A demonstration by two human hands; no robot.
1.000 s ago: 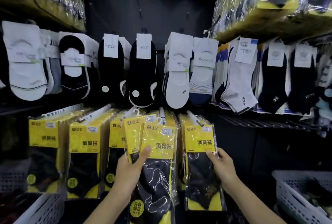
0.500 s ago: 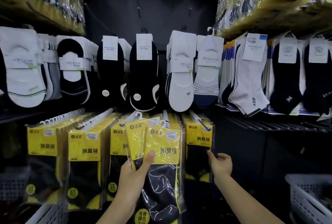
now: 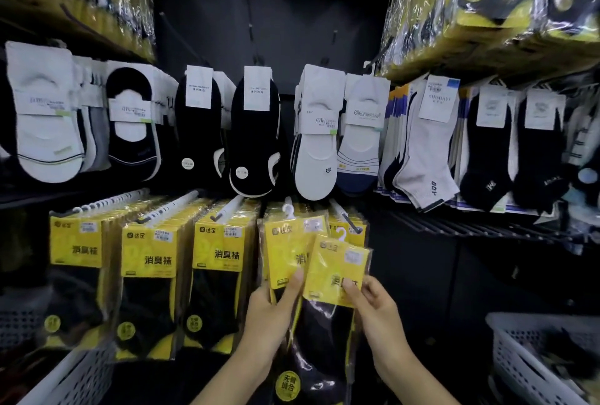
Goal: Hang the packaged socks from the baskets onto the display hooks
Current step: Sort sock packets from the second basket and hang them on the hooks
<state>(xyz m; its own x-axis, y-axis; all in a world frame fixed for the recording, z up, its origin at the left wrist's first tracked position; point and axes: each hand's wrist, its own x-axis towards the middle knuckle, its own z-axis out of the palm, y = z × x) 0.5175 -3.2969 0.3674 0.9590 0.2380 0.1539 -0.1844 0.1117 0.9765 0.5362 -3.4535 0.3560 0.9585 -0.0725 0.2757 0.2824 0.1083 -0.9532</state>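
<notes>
Two bare arms reaching up from below, left hand (image 3: 271, 317) with thumb up, gripping the back sock pack (image 3: 282, 252), its fingers hidden, maybe curled behind, right hand (image 3: 378, 310) close beside, thumb and fingers pinching the tilted sock pack (image 3: 337, 266)

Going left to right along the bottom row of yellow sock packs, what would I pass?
first hanging stack → second hanging stack → third hanging stack → pack gripped by left hand → tilted pack pinched by right hand → white basket
</notes>
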